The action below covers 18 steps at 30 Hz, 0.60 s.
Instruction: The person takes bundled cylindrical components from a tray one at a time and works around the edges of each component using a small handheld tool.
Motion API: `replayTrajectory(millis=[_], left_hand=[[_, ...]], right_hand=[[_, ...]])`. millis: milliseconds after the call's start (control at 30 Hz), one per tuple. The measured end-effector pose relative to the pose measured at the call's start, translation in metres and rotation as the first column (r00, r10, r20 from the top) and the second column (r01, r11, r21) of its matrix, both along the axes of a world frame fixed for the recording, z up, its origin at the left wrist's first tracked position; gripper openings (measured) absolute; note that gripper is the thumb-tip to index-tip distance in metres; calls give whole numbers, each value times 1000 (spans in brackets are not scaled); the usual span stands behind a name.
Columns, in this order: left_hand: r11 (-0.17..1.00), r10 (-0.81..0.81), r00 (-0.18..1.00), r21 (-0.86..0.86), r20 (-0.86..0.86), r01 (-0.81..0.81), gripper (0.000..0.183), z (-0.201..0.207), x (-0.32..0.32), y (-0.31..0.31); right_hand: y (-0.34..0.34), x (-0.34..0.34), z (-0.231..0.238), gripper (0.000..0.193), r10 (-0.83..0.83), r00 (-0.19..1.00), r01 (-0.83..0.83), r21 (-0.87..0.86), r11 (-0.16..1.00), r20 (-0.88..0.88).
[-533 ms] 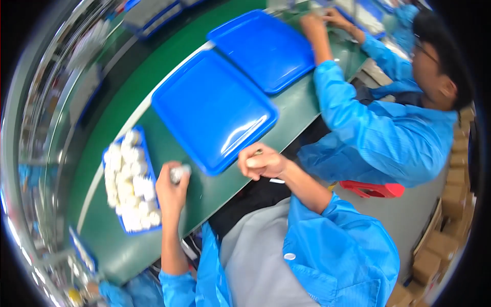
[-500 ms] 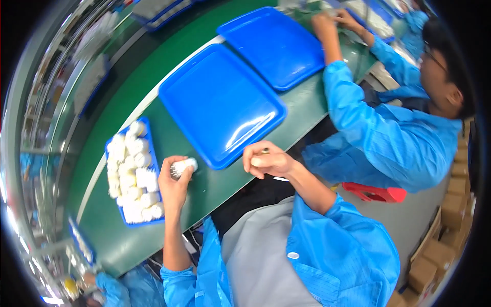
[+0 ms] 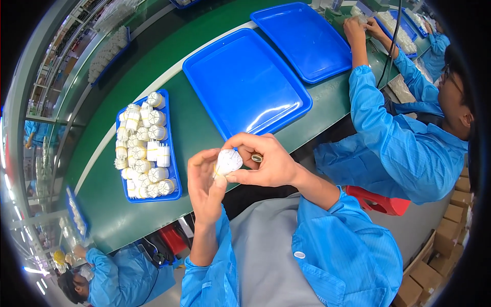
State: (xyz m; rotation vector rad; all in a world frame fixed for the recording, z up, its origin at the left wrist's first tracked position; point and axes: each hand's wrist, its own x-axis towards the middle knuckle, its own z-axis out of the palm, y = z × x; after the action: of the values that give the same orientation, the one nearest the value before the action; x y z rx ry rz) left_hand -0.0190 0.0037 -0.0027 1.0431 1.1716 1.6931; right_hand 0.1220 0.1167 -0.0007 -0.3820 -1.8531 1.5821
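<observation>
Between my two hands, over the near edge of the green bench, is a round bundle of white plastic pieces [image 3: 228, 162] with a thin yellow band at its side. My left hand [image 3: 205, 180] is curled around its left side, thumb at the bottom. From the right, my right hand [image 3: 271, 162] pinches it with thumb and forefinger; a small blue bit shows at that fingertip. A brass-coloured ring-like thing [image 3: 257, 158] sits at the right hand's fingers. Similar yellow-banded white bundles [image 3: 142, 134] fill a blue tray [image 3: 173, 140] to the left.
A large blue tray [image 3: 240, 82] lies ahead on the green bench [image 3: 189, 133], beside another blue tray [image 3: 302, 43]. A co-worker in a blue jacket [image 3: 388, 138] works at the right; another person [image 3: 120, 271] is at lower left. A red stool [image 3: 378, 202] and cardboard boxes [image 3: 445, 230] stand right.
My hands were apart; they have come together, with the left hand's white bundle now held by both. My view has shifted, and the person at lower left shows more.
</observation>
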Motion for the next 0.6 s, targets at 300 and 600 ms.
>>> replayTrajectory(millis=[300, 600], left_hand=[[992, 115, 970, -35, -213, -125, 58, 6, 9, -6], [1000, 0, 956, 18, 293, -5, 60, 18, -6, -5]], right_hand=[[-12, -9, 6, 50, -41, 999, 42, 61, 997, -4], [-16, 11, -38, 36, -26, 995, -1, -269, 963, -96]])
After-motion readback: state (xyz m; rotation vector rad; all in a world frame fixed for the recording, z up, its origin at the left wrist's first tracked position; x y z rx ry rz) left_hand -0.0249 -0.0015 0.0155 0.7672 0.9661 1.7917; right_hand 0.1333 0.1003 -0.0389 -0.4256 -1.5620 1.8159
